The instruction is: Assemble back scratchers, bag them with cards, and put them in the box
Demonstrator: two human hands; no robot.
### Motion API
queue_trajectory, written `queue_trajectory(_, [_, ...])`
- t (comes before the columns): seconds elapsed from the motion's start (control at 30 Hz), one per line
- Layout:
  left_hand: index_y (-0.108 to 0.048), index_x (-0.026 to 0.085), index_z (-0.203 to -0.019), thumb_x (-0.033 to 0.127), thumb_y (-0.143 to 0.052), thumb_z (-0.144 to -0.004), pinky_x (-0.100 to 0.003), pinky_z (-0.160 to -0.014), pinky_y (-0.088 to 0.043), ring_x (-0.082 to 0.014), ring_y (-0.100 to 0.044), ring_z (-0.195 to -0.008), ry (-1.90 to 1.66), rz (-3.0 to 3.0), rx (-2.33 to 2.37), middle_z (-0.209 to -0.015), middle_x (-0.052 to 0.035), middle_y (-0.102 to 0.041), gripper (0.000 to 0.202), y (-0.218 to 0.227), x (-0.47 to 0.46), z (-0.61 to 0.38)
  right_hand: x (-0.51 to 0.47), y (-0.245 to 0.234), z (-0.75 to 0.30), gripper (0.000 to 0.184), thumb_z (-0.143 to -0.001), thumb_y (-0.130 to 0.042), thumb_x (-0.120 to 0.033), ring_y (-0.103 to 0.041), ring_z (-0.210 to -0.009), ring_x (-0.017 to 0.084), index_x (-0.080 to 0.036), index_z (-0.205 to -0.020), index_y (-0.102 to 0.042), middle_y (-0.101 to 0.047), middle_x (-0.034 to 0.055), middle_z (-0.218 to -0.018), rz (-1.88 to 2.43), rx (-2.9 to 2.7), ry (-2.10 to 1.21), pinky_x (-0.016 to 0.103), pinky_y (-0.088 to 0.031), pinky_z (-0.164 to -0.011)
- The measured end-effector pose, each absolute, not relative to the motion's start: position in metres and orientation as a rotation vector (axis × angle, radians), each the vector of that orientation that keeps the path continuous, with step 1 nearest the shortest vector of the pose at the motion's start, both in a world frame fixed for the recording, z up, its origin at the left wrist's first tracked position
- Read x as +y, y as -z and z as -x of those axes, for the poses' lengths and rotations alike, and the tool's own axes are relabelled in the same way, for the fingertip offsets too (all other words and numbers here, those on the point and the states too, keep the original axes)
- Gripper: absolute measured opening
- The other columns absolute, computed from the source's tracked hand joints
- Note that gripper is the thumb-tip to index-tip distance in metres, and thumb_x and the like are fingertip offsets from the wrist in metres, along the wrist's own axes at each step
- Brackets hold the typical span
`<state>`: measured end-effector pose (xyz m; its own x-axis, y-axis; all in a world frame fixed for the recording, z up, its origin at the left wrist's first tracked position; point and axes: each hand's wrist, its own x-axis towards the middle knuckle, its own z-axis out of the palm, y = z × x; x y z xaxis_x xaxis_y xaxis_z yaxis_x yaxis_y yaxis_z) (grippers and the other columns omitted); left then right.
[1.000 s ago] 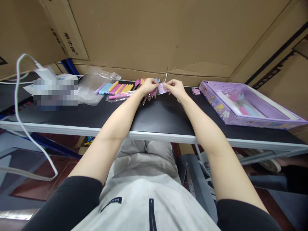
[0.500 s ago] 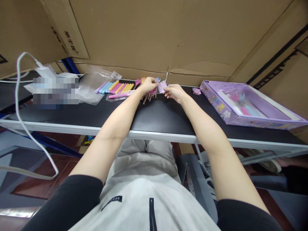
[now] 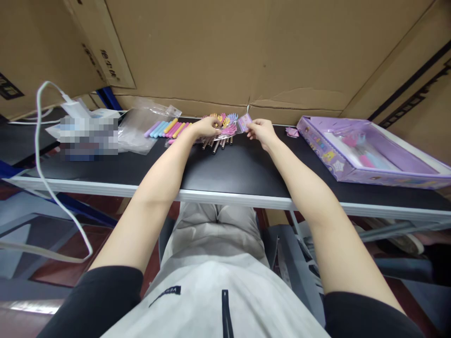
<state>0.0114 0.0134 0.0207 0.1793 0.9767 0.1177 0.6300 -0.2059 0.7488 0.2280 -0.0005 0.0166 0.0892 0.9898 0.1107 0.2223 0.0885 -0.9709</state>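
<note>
Both my arms reach far across a black table (image 3: pixel 229 171). My right hand (image 3: pixel 261 131) pinches a small pink and purple card packet (image 3: pixel 244 122) at its corner, held just above the tabletop. My left hand (image 3: pixel 207 127) is curled over a pile of small coloured fork-shaped toys (image 3: pixel 222 129) with brownish handles, fingers closed on the pile or its clear wrap; I cannot tell which. Left of that pile lies a row of pastel sticks (image 3: pixel 168 128) in purple, blue, yellow and pink.
A purple toy box (image 3: pixel 366 152) with a clear window lies open at the right. A small pink piece (image 3: pixel 291 132) sits beside it. Clear plastic bags (image 3: pixel 139 127) and a white charger with cable (image 3: pixel 75 110) lie at the left. Cardboard boxes (image 3: pixel 225 51) wall off the back.
My hands have drawn apart: the left dropped from the card packet onto the toy pile, while the right now holds the packet alone. The view shifted slightly right.
</note>
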Motion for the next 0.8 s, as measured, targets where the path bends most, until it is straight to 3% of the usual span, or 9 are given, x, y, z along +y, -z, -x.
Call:
queue_trajectory(0.13, [-0.07, 0.022, -0.077, 0.007, -0.077, -0.065, -0.03, -0.073, -0.043, -0.0174, -0.055, -0.066, -0.797, -1.868, 1.438, -0.066, 0.0023, -0.062, 0.021, -0.012, 0.015, -0.004, 0.0, -0.015, -0.225, 0.032, -0.093, -0.065, -0.002, -0.051, -0.046, 0.005, -0.019, -0.069, -0.052, -0.058, -0.0035, -0.059, 1.311, -1.34, -0.911, 0.014, -0.039, -0.046])
queue_trajectory(0.23, [-0.07, 0.022, -0.073, 0.005, -0.077, -0.063, -0.03, -0.074, -0.044, -0.0163, -0.053, -0.064, -0.871, -1.894, 1.406, -0.063, 0.0028, -0.058, 0.02, -0.01, 0.018, -0.002, 0.0, -0.016, -0.224, 0.029, -0.092, -0.067, -0.004, -0.052, -0.048, 0.005, -0.019, -0.071, -0.053, -0.058, -0.0039, -0.06, 1.306, -1.333, -0.902, 0.014, -0.04, -0.047])
queue_trajectory(0.43, [-0.069, 0.019, -0.078, 0.0, -0.077, -0.066, -0.029, -0.091, -0.049, -0.0209, -0.063, -0.093, -1.273, -1.743, 1.347, -0.077, -0.0011, -0.062, 0.024, -0.024, 0.012, -0.003, -0.003, -0.019, -0.226, 0.019, -0.09, -0.076, -0.016, -0.06, -0.061, 0.006, -0.02, -0.085, -0.058, -0.066, -0.0023, -0.08, 1.179, -1.379, -0.931, 0.017, -0.048, -0.058])
queue_trajectory(0.57, [-0.063, 0.019, -0.087, 0.003, -0.08, -0.074, -0.028, -0.09, -0.051, -0.022, -0.064, -0.102, -1.674, -1.362, 1.255, -0.086, -0.0014, -0.061, 0.026, -0.039, 0.008, -0.003, -0.006, -0.017, -0.221, 0.025, -0.086, -0.085, -0.024, -0.062, -0.066, 0.008, -0.02, -0.093, -0.062, -0.069, -0.0013, -0.087, 1.156, -1.468, -0.965, 0.018, -0.051, -0.062])
queue_trajectory(0.7, [-0.051, 0.023, -0.098, 0.008, -0.069, -0.096, -0.026, -0.074, -0.046, -0.013, -0.056, -0.078, -1.867, -1.004, 1.265, -0.077, 0.0049, -0.053, 0.023, -0.052, 0.004, -0.006, -0.012, -0.015, -0.212, 0.025, -0.084, -0.088, -0.025, -0.064, -0.07, 0.009, -0.019, -0.092, -0.065, -0.07, -0.0003, -0.084, 1.118, -1.587, -1.002, 0.018, -0.052, -0.063])
queue_trajectory(0.8, [-0.04, 0.025, -0.091, 0.009, -0.053, -0.108, -0.024, -0.062, -0.037, -0.0096, -0.041, -0.065, -1.898, -0.751, 1.252, -0.068, 0.0077, -0.043, 0.027, -0.055, 0.004, -0.007, -0.021, -0.013, -0.203, 0.027, -0.083, -0.091, -0.028, -0.068, -0.077, 0.011, -0.018, -0.095, -0.069, -0.073, 0.0005, -0.086, 1.036, -1.688, -1.04, 0.019, -0.054, -0.067])
